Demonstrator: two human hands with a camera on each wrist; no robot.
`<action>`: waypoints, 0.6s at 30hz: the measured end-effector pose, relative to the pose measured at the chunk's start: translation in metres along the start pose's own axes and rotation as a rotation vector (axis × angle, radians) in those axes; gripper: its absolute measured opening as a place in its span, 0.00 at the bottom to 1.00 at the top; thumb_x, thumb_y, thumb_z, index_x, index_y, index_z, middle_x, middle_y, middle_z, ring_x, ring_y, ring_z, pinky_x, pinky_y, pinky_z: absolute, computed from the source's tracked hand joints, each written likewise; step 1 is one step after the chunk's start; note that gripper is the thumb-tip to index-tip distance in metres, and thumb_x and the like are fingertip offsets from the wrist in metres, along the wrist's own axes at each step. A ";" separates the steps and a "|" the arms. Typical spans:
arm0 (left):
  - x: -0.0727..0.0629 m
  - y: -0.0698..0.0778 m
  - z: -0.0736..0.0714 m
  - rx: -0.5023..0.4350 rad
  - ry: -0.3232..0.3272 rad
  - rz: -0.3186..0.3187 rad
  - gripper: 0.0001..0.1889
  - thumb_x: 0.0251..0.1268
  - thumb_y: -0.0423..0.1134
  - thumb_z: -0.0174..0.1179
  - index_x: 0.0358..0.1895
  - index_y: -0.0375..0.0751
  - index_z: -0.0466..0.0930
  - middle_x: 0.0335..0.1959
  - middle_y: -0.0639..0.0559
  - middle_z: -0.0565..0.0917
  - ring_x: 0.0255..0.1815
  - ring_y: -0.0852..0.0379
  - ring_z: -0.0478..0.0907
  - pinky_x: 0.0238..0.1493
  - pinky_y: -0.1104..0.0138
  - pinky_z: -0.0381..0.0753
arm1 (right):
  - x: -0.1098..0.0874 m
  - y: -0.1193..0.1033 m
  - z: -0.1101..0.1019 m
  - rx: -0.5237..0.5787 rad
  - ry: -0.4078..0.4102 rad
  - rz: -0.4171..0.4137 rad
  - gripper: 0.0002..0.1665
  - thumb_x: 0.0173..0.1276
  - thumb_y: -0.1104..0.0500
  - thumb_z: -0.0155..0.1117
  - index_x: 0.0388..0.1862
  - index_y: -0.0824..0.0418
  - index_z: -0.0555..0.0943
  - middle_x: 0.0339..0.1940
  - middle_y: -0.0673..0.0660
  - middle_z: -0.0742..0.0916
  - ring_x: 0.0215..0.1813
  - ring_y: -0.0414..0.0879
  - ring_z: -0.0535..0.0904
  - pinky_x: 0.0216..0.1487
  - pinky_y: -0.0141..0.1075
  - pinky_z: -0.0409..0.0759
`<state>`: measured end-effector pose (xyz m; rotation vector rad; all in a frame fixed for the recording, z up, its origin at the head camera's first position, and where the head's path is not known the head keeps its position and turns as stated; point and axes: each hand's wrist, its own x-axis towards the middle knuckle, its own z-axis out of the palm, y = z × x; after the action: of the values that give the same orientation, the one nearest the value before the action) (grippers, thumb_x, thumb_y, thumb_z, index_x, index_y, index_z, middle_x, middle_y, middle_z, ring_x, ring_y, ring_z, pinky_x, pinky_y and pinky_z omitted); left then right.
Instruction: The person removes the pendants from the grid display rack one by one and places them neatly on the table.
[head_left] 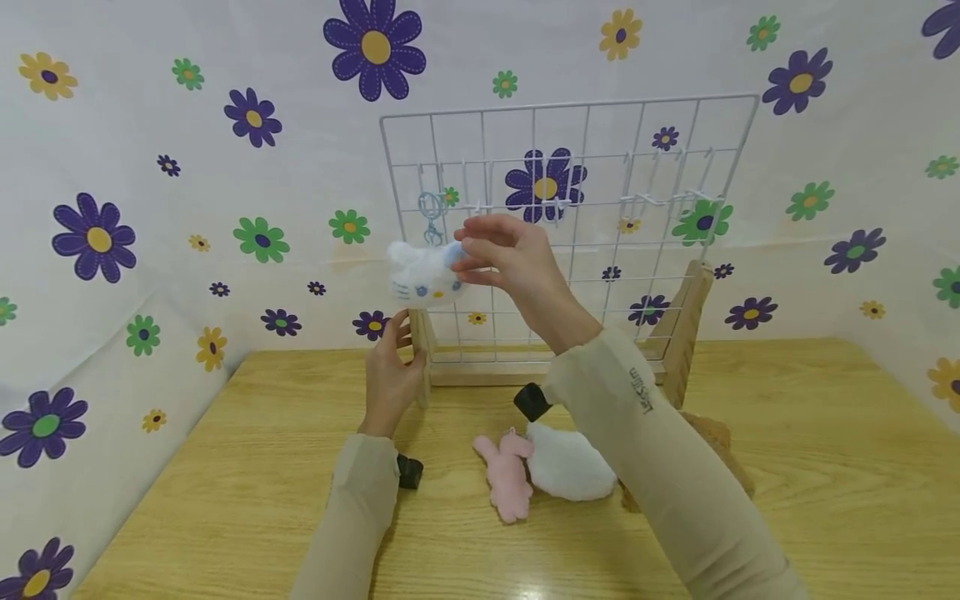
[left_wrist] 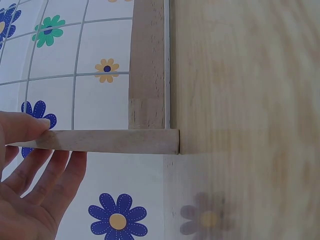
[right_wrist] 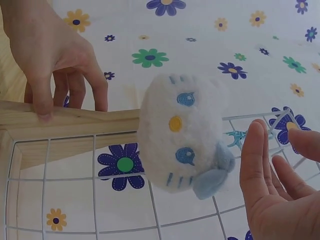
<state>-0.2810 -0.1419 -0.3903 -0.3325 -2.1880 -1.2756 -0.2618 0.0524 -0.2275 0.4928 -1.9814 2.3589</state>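
Note:
A white plush cat head (head_left: 420, 273) with a blue bow and yellow nose hangs at the left side of the white wire grid rack (head_left: 510, 340). Its light blue key ring (head_left: 431, 207) is up at the grid's hooks. My right hand (head_left: 517, 258) is raised beside the bow; in the right wrist view its fingers (right_wrist: 255, 165) are extended and apart from the plush. Lower down, my left hand (head_left: 390, 379) grips the rack's wooden side post (left_wrist: 115, 142), thumb on one side and fingers on the other.
A pink plush toy (head_left: 510, 479) and a white fluffy plush (head_left: 572, 465) lie on the wooden table (head_left: 247, 500) before the rack. A brown plush (head_left: 708, 433) is partly hidden behind my right sleeve. Several white hooks (head_left: 645, 198) hang along the grid. Flower-patterned cloth (head_left: 187, 275) stands behind.

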 end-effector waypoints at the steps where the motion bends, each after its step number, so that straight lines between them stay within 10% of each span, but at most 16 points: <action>1: 0.000 0.000 0.000 -0.001 -0.002 -0.004 0.30 0.60 0.18 0.62 0.68 0.31 0.70 0.54 0.30 0.83 0.50 0.36 0.83 0.49 0.47 0.85 | 0.000 0.000 0.001 0.003 0.002 -0.002 0.22 0.76 0.67 0.59 0.66 0.70 0.74 0.60 0.66 0.83 0.41 0.50 0.86 0.51 0.40 0.86; 18: 0.001 0.003 0.000 -0.007 -0.016 -0.044 0.31 0.61 0.18 0.62 0.69 0.32 0.70 0.57 0.31 0.82 0.52 0.37 0.82 0.52 0.47 0.84 | 0.011 0.003 0.014 0.041 -0.009 0.010 0.22 0.77 0.67 0.57 0.68 0.64 0.76 0.64 0.60 0.83 0.43 0.50 0.87 0.51 0.40 0.86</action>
<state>-0.2799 -0.1402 -0.3878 -0.2994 -2.2155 -1.3093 -0.2699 0.0366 -0.2258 0.4979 -1.9474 2.4116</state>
